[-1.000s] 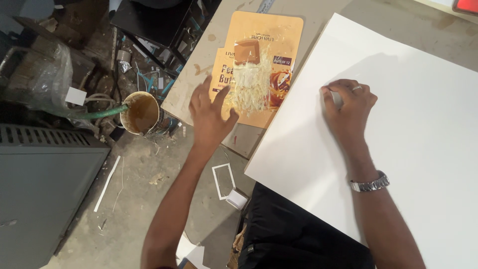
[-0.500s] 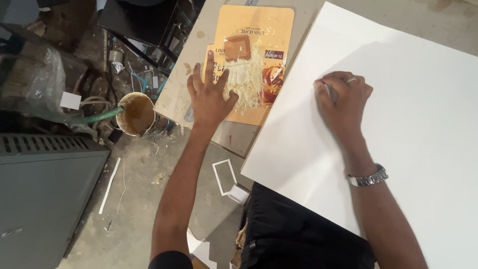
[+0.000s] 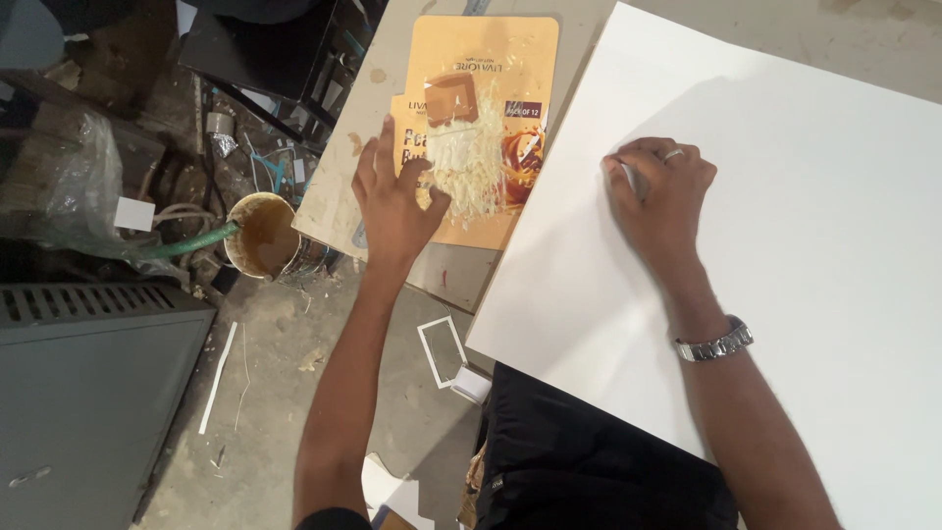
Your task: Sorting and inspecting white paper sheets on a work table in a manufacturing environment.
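My left hand (image 3: 394, 201) lies open, fingers spread, on the flattened orange cardboard carton (image 3: 481, 118). My right hand (image 3: 659, 196), closed around a thin pen-like tool (image 3: 629, 179), rests on the large white sheet (image 3: 785, 294).

A rusty tin of brown glue (image 3: 267, 236) stands on the littered concrete floor (image 3: 294, 412) at nine o'clock, a green hose (image 3: 186, 242) touching its rim and a crumpled clear plastic bag (image 3: 78, 191) farther left. A grey metal cabinet (image 3: 88, 393) fills the seven o'clock corner, a thin white strip (image 3: 218, 377) just beside it. Near six o'clock lies a small white cardboard frame (image 3: 443, 349).
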